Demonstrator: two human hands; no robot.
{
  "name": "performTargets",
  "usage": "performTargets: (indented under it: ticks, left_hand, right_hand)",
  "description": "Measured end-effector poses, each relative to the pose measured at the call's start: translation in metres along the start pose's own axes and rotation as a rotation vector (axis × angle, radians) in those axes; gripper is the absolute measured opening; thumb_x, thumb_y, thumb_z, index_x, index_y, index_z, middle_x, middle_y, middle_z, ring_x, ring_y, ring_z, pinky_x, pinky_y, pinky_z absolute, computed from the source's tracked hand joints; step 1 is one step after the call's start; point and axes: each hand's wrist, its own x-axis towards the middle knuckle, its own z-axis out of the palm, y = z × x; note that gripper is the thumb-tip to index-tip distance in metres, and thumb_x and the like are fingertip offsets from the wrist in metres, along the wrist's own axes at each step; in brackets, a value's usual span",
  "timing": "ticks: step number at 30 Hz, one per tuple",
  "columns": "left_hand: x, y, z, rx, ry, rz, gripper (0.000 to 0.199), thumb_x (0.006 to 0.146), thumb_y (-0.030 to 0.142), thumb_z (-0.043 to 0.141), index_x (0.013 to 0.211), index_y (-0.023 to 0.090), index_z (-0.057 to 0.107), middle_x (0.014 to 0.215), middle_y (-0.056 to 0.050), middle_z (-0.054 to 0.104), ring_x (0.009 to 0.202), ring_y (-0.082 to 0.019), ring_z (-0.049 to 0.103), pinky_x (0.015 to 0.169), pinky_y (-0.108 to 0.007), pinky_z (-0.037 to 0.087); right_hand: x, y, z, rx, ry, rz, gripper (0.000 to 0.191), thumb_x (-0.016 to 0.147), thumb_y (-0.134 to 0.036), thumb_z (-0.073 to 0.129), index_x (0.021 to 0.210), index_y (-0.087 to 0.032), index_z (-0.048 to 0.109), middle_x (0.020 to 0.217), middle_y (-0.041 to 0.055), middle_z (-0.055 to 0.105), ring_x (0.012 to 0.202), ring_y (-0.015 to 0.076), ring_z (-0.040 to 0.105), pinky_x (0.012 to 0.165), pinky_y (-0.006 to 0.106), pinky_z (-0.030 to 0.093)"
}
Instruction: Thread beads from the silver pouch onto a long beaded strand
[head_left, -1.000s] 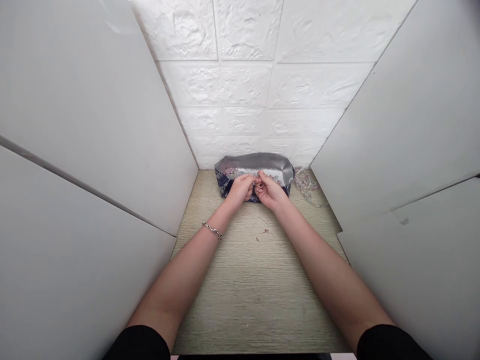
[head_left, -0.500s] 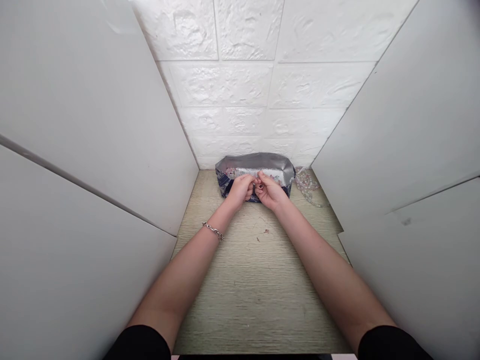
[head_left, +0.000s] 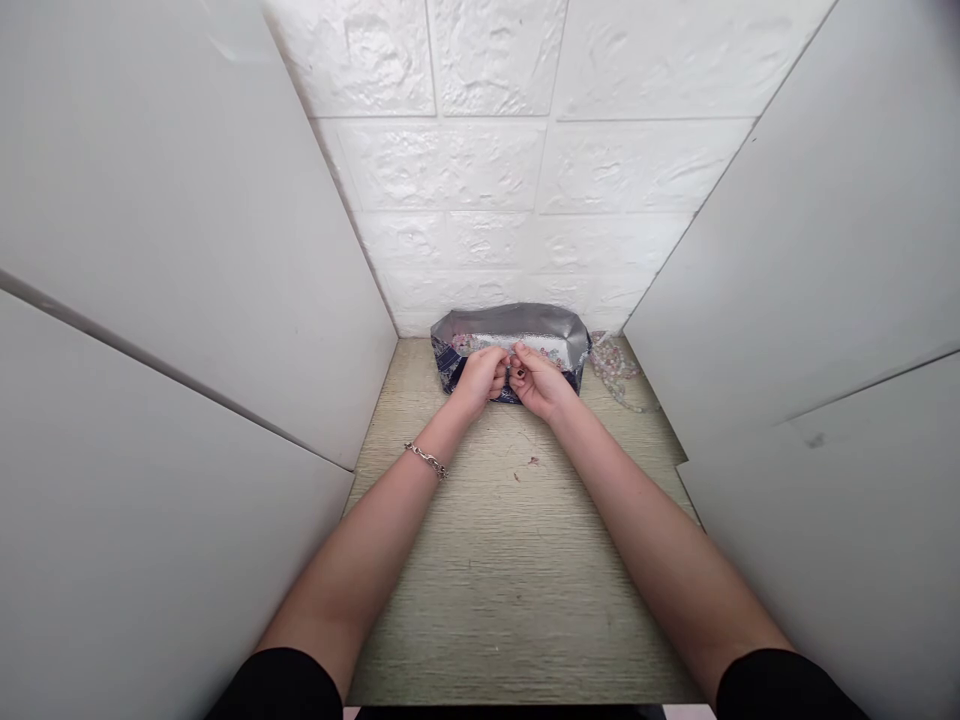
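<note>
Silver-braceleted left hand [head_left: 478, 380] meets right hand [head_left: 538, 382] (both curled, pinching).

Wood-grain tabletop [head_left: 517, 600], foil-lined pouch [head_left: 510, 323], beaded strand [head_left: 615, 370]

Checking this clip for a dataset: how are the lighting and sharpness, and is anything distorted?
In the head view, light is soft and even, without hard shadows; the silver pouch has a mild sheen; the white side panels lean inward from wide-angle distortion; the left hand and right hand look fairly sharp; the beads look too soft to resolve singly.
</note>
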Motion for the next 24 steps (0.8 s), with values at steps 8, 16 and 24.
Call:
performTargets:
  ticks: [8,16,24]
  left_hand:
    - [-0.0012,0.0012,0.001,0.015,-0.001,0.001,0.012,0.064,0.021,0.044,0.055,0.017,0.037,0.04,0.009,0.022,0.028,0.0,0.016,0.03,-0.014,0.009]
    - [-0.0017,0.0017,0.0008,0.034,-0.005,0.006,0.012,0.064,0.022,0.044,0.056,0.016,0.038,0.04,0.009,0.022,0.029,0.0,0.016,0.03,-0.014,0.009]
    - [-0.0017,0.0014,0.0004,0.041,-0.03,-0.007,0.012,0.065,0.024,0.045,0.057,0.016,0.04,0.041,0.009,0.023,0.029,0.0,0.017,0.031,-0.015,0.008]
  right_hand:
    - [0.0011,0.0018,-0.0015,-0.027,-0.024,-0.006,0.014,0.065,-0.022,0.061,0.064,-0.014,0.049,0.049,-0.0058,0.047,0.039,0.0011,0.036,0.035,0.012,0.025]
    - [0.0025,0.0022,-0.0032,-0.068,-0.045,0.003,0.017,0.064,-0.025,0.063,0.063,-0.015,0.049,0.051,-0.0057,0.046,0.039,0.0009,0.034,0.035,0.013,0.024]
    - [0.0022,0.0027,-0.0035,-0.055,-0.071,0.001,0.017,0.066,-0.025,0.061,0.063,-0.015,0.048,0.05,-0.0054,0.044,0.039,0.0003,0.033,0.034,0.011,0.023]
